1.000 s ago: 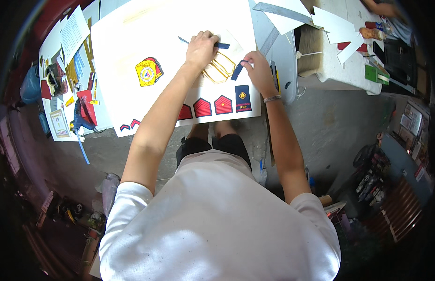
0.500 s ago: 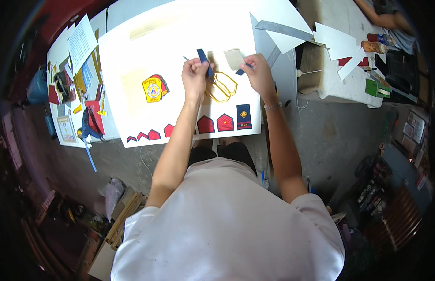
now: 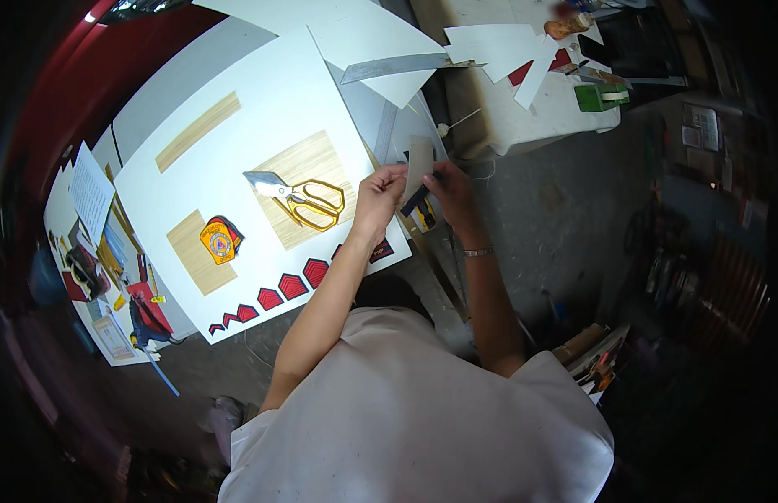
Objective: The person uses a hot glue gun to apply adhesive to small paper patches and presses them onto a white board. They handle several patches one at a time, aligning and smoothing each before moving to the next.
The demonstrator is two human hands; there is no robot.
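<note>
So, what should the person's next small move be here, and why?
Probably shift the thin beige rectangular piece left, over the large white flat board, for flat support: the left hand and right hand hold it up past the board's right edge, while the gold-handled metal scissors lie on the board, untouched.

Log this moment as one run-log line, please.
left hand: at beige piece, grip unclear | right hand: pinching beige piece | navy strip: between hands | scissors: lying across wood-grain square
</note>
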